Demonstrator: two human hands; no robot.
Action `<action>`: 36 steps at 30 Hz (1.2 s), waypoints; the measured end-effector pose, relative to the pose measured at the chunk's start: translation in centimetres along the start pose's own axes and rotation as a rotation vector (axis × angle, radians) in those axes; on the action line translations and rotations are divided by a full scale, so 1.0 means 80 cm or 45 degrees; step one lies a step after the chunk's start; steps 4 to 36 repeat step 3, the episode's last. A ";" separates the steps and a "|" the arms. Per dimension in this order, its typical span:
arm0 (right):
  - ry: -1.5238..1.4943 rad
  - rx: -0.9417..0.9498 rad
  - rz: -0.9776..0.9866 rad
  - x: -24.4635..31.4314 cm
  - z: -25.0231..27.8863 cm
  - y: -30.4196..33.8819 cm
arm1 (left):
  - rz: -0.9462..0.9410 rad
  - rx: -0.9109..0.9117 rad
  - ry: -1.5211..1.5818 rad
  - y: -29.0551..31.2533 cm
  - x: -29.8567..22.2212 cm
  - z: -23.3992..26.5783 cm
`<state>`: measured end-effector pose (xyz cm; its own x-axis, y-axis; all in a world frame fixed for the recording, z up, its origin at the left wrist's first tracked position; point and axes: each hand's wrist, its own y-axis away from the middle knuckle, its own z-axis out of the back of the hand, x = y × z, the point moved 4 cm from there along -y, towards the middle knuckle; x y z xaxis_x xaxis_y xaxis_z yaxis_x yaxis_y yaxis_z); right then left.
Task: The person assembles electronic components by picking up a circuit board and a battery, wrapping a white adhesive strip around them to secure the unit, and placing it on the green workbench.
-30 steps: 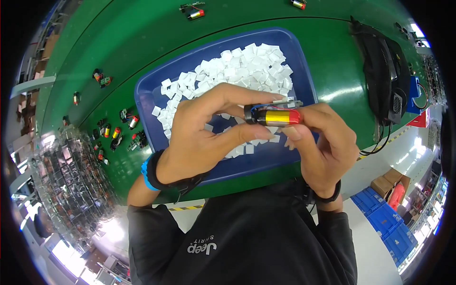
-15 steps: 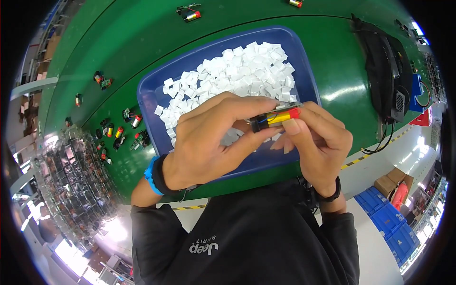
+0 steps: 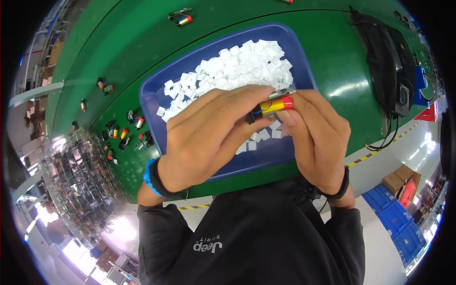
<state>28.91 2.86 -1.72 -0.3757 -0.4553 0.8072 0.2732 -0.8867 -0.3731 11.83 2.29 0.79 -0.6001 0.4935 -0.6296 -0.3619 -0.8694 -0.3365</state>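
Note:
Between my two hands is a small electronic assembly: a yellow and red cylindrical battery wired to a thin circuit board, with a black end piece at its left. My left hand, with black and blue bands at the wrist, pinches the black end. At the red end, my right hand closes its thumb and fingers on the battery. Both hands are above a blue plastic tub holding a heap of small white square pieces. My hands hide part of the heap.
On the green table, several similar battery assemblies lie left of the tub, and another assembly lies beyond it. Stacked clear trays stand at the left. A black bag lies at the right, with blue crates below.
The tub and table have shifted slightly in view. My left fingers now reach further over the board and black end, while both hands keep hold of the assembly.

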 end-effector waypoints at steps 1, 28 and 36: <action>-0.022 0.007 -0.002 -0.001 0.002 -0.001 | 0.014 -0.003 0.012 -0.001 0.000 -0.001; 0.051 0.043 0.058 -0.001 0.005 -0.001 | 0.042 -0.008 0.038 0.000 0.001 -0.003; 0.051 0.043 0.058 -0.001 0.005 -0.001 | 0.042 -0.008 0.038 0.000 0.001 -0.003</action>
